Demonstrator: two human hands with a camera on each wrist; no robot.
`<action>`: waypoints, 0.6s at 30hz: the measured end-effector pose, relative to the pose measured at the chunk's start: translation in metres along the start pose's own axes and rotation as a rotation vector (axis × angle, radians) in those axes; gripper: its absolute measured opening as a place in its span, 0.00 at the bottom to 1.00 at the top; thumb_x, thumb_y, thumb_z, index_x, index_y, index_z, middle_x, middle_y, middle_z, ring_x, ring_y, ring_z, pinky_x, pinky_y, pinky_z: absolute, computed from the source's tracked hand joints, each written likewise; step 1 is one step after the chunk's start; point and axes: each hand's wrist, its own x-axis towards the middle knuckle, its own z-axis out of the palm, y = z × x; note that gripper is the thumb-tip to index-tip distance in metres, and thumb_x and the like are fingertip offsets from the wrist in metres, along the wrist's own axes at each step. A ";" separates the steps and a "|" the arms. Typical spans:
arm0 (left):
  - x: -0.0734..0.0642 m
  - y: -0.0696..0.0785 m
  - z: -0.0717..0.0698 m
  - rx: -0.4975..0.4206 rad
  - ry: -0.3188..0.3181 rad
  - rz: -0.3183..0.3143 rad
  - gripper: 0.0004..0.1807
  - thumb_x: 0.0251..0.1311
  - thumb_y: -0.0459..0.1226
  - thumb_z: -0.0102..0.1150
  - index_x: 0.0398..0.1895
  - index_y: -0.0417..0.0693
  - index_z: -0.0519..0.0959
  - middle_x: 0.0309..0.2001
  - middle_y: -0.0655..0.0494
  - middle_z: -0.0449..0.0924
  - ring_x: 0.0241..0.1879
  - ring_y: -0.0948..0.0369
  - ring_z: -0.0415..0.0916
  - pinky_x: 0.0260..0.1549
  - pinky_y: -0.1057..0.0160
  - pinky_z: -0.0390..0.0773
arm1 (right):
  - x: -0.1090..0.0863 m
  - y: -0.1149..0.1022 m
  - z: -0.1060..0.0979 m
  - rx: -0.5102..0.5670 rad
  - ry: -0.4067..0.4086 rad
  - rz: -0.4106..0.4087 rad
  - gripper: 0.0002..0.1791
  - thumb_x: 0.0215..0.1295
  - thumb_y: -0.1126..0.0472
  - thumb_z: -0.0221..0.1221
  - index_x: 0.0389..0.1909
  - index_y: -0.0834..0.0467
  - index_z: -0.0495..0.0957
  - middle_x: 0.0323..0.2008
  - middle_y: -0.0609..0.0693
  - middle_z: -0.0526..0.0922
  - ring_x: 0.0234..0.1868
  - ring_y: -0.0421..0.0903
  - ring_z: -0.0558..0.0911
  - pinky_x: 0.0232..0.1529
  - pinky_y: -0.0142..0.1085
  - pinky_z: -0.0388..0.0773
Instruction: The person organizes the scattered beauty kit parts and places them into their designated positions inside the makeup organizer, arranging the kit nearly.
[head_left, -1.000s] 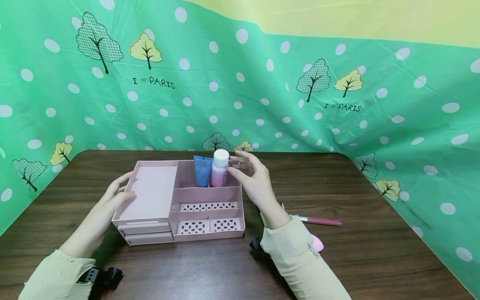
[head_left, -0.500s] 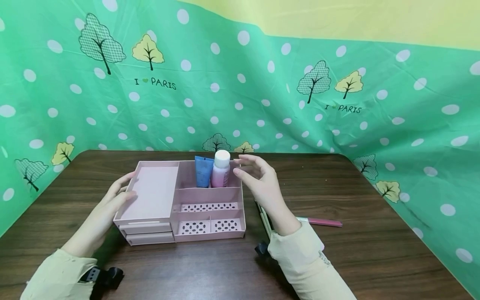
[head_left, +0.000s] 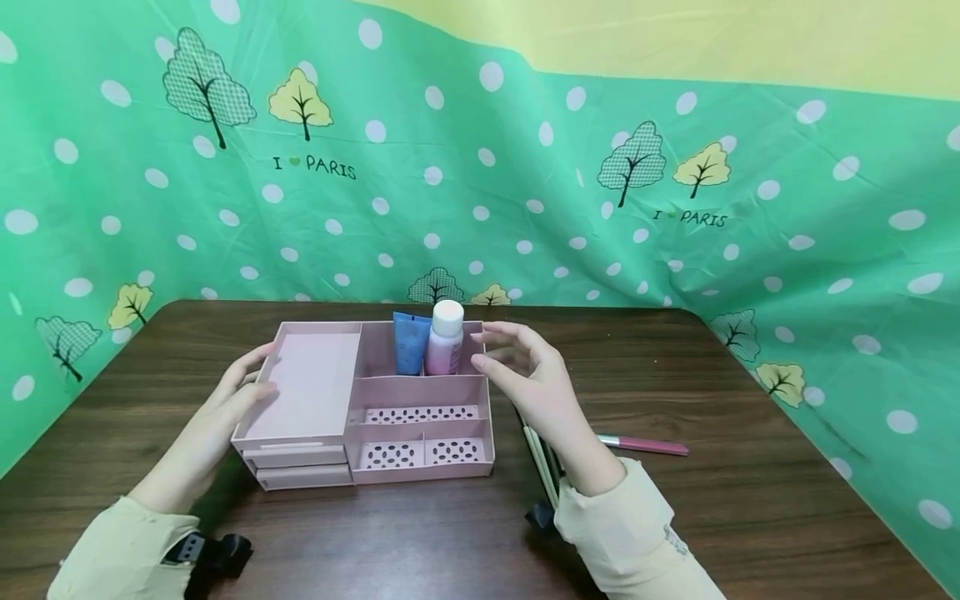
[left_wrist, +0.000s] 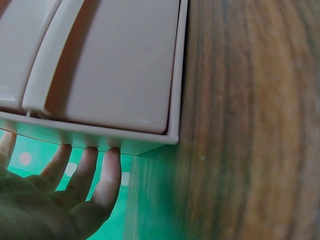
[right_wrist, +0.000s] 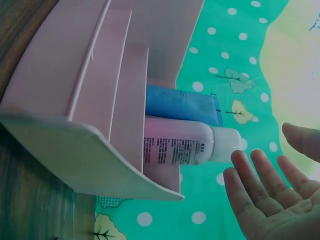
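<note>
Fingers (left_wrist: 111, 170) of the left hand (head_left: 225, 407) rest nearly straight against the organizer (head_left: 315, 383), likely steadying it; tube (head_left: 410, 343) and bottle (head_left: 444, 346) stand upright in its back row, presumably walled against tipping; the right hand (head_left: 537, 382), released, hovers beside the bottle, apart from it.

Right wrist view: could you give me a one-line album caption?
A right hand near a white-capped bottle and blue tube standing in a pink organizer.
</note>
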 end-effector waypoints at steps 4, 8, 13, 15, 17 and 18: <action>0.000 0.000 0.000 0.004 -0.002 -0.010 0.36 0.73 0.53 0.44 0.79 0.69 0.43 0.77 0.41 0.35 0.72 0.39 0.38 0.62 0.27 0.44 | -0.007 -0.003 -0.004 -0.014 0.002 -0.009 0.21 0.64 0.64 0.64 0.58 0.59 0.76 0.52 0.55 0.84 0.49 0.44 0.83 0.49 0.32 0.77; 0.000 -0.002 0.000 0.004 0.001 -0.015 0.37 0.73 0.52 0.44 0.80 0.67 0.42 0.78 0.42 0.33 0.73 0.40 0.37 0.63 0.27 0.43 | -0.014 -0.003 -0.006 -0.016 -0.024 -0.014 0.20 0.64 0.65 0.64 0.57 0.59 0.77 0.51 0.57 0.84 0.48 0.42 0.83 0.48 0.32 0.78; -0.001 -0.001 -0.001 0.002 0.008 -0.011 0.36 0.73 0.52 0.45 0.79 0.70 0.44 0.79 0.43 0.32 0.74 0.40 0.35 0.63 0.26 0.41 | -0.023 0.001 -0.011 -0.034 -0.046 -0.017 0.20 0.63 0.66 0.64 0.56 0.59 0.77 0.50 0.59 0.84 0.46 0.40 0.83 0.48 0.33 0.79; 0.000 0.001 -0.001 0.005 0.007 -0.015 0.36 0.73 0.53 0.45 0.79 0.70 0.43 0.78 0.42 0.32 0.74 0.40 0.35 0.63 0.26 0.41 | -0.027 0.004 -0.014 -0.042 -0.049 -0.018 0.19 0.63 0.66 0.64 0.55 0.59 0.78 0.50 0.60 0.84 0.46 0.39 0.83 0.48 0.33 0.79; 0.000 0.002 0.000 0.008 0.003 -0.016 0.37 0.73 0.53 0.45 0.79 0.70 0.43 0.78 0.41 0.32 0.74 0.40 0.35 0.62 0.25 0.41 | -0.031 0.007 -0.019 -0.050 -0.054 -0.011 0.19 0.63 0.66 0.64 0.55 0.59 0.78 0.50 0.60 0.84 0.46 0.38 0.83 0.48 0.32 0.79; 0.000 0.002 0.000 0.010 0.002 -0.018 0.37 0.73 0.53 0.44 0.80 0.69 0.43 0.78 0.41 0.32 0.74 0.39 0.35 0.62 0.25 0.41 | -0.033 0.009 -0.021 -0.057 -0.055 -0.008 0.19 0.64 0.65 0.64 0.55 0.59 0.78 0.50 0.59 0.84 0.46 0.37 0.83 0.48 0.32 0.79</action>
